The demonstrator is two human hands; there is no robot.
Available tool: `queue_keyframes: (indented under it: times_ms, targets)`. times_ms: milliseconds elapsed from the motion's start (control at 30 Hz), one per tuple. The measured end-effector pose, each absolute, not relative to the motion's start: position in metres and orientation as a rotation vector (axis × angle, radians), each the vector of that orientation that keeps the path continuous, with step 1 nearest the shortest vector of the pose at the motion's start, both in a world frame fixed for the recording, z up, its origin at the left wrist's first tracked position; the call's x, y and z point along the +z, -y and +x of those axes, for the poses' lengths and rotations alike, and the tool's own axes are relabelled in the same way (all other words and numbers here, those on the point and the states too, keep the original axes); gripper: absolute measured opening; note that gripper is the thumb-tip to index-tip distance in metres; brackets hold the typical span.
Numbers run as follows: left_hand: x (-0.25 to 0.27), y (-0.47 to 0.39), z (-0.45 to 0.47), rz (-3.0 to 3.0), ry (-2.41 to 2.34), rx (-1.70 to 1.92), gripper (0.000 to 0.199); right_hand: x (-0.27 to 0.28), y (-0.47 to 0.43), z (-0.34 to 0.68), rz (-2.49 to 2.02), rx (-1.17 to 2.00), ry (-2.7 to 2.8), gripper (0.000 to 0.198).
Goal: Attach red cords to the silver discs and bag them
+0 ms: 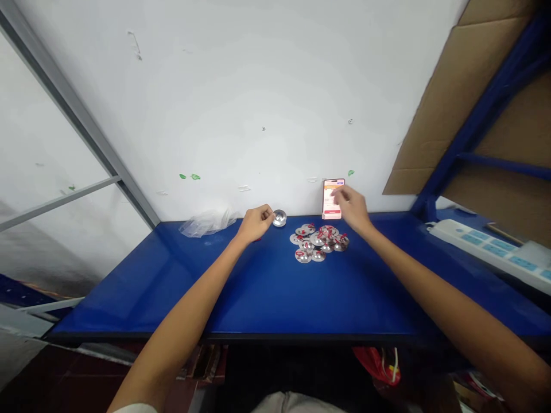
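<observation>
My left hand (pixel 257 222) is closed in a pinch at the edge of a shiny domed metal disc, which looks like a small cymbal (pixel 279 218), near the back of the blue table. My right hand (pixel 352 207) is raised in front of a lit smartphone (pixel 332 215) that stands upright against the wall. Its fingers are drawn together, and what they hold, if anything, is too small to make out. Between and below my hands lies a loose pile of similar small cymbals (pixel 318 240) with red cords.
A crumpled clear plastic bag (pixel 209 222) lies at the back left of the blue table (pixel 275 298). A white power strip (pixel 486 246) runs along the right side. Cardboard (pixel 424 126) and a blue metal frame (pixel 469 115) stand at the right; a white wall (pixel 258 86) closes the back.
</observation>
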State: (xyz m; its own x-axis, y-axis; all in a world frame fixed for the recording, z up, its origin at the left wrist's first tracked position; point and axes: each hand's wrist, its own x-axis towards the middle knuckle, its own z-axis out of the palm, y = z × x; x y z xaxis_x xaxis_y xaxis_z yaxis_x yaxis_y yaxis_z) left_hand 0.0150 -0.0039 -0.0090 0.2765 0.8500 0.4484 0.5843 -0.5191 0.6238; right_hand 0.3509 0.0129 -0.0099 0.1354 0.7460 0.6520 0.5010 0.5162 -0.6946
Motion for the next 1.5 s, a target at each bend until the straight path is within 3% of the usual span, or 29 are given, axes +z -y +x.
queue_keyframes:
  times_ms: [167,600,867,1167,1500]
  targets:
    - [-0.017,0.006,0.025,1.998,-1.083,1.109,0.028,-0.025,0.037,0.28,-1.019,0.633,1.797,0.028]
    - [-0.039,-0.03,0.016,1.51,-1.387,1.094,0.034,-0.043,0.036,0.275,-1.103,0.361,2.053,0.032]
    - [-0.058,-0.057,0.01,1.873,-1.796,0.887,0.039,-0.032,0.046,0.276,-1.134,0.085,2.185,0.022]
    - [-0.047,-0.038,0.019,2.191,-1.867,0.789,0.04,-0.037,0.036,0.284,-1.154,0.076,2.145,0.017]
    - [-0.033,-0.011,0.025,2.475,-1.709,0.883,0.022,-0.038,0.04,0.285,-1.172,0.107,2.138,0.013]
